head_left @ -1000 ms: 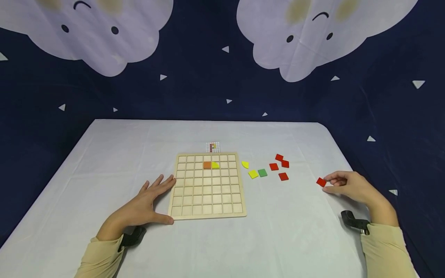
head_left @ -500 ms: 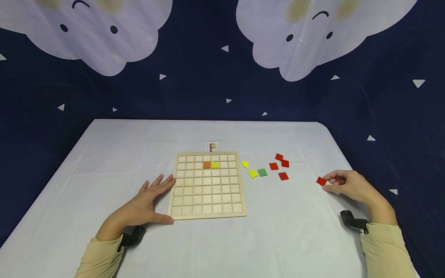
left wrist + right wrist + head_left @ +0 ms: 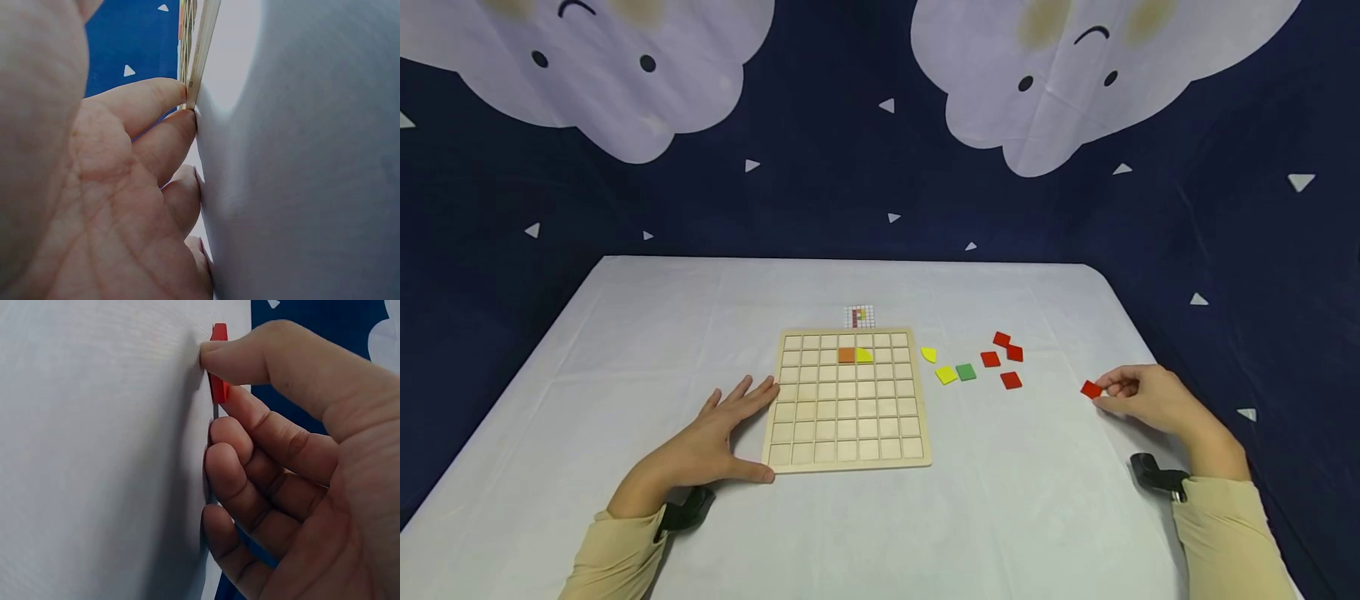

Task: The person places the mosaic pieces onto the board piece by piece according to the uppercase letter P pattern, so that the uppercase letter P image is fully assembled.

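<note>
A wooden grid board (image 3: 847, 458) lies on the white table, with an orange square tile (image 3: 847, 355) and a yellow quarter-round tile (image 3: 865, 356) side by side in its upper cells. My left hand (image 3: 715, 442) is spread at the board's left side, fingertips and thumb touching its edge; the left wrist view shows fingertips (image 3: 181, 94) against that edge. Far to the right, my right hand (image 3: 1153, 402) pinches a red square tile (image 3: 1091, 389) between thumb and index finger. In the right wrist view the red tile (image 3: 219, 387) stands close over the tablecloth, other fingers curled beneath.
Several red square tiles (image 3: 1011, 380) lie between the board and my right hand. Nearer the board are a green square (image 3: 966, 372), a yellow square (image 3: 946, 375) and a yellow quarter-round (image 3: 928, 355). A small printed pattern card (image 3: 859, 317) lies behind the board.
My right hand, still pinching the red tile, has shifted very slightly left and away from me. The left hand and the board have stayed put.
</note>
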Available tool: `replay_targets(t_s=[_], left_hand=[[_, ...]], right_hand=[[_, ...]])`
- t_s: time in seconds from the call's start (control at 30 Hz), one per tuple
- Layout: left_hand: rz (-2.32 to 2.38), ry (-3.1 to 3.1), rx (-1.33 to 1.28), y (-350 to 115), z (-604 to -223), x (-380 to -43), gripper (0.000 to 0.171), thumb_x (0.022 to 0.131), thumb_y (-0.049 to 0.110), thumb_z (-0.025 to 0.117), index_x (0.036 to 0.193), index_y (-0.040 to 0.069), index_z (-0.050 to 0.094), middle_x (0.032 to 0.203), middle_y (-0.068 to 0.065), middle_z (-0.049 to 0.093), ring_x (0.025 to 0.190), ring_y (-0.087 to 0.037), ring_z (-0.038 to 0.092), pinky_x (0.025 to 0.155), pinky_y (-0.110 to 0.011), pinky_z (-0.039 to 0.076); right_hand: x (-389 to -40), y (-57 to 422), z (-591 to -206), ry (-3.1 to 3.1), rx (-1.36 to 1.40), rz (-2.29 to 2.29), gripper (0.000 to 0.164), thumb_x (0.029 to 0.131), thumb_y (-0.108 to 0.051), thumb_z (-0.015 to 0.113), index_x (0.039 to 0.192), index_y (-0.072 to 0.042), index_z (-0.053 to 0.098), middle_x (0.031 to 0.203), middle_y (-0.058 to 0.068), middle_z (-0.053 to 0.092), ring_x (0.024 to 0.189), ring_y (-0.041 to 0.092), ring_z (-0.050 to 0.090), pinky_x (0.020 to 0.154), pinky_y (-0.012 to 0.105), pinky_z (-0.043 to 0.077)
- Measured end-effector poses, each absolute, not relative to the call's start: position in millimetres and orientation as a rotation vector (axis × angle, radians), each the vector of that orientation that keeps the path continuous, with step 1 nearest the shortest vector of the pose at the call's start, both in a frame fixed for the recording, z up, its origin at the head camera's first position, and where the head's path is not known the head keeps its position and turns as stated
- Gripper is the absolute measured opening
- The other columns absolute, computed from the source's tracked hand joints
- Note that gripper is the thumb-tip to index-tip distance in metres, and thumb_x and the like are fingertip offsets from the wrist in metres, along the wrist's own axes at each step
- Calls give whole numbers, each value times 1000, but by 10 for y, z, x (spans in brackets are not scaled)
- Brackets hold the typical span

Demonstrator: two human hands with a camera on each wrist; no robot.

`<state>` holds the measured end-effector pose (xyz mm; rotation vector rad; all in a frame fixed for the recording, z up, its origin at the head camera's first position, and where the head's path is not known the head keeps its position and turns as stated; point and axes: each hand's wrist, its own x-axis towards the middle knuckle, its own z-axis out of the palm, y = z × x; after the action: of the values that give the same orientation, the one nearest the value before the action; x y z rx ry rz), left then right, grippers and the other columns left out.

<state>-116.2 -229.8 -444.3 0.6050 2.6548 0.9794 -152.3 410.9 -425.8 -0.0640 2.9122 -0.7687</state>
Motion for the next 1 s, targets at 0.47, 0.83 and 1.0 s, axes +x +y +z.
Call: replay_targets(t_s=[0.47,0.83,1.0], left_hand=[[988,2645,591,-2291,-4432,-1155,125,67,49,100,168,9,38,177,-17,28,166,-50,9,126,-79,-2],[994,2641,600,-2298,-4428,-1147,123,68,49,99,168,10,38,177,-17,28,166,-50,9,127,-79,-3],[1002,2640,608,-2301,-4418,-1138,123,69,49,99,168,10,38,177,-17,28,166,-50,9,127,-79,-3]], right_hand=[[-1664,3794,-4162,2849,-180,-865,32,87,-14,86,110,4,73,93,5,73,78,4,60,68,18,52],[-1829,3325,-4030,2853,-290,-894,25,87,-10,83,108,0,75,94,5,73,85,14,63,74,18,52],[-1926,3119,-3968,2857,-380,-898,22,87,-8,82,108,-2,76,95,6,73,88,18,64,80,21,54]])
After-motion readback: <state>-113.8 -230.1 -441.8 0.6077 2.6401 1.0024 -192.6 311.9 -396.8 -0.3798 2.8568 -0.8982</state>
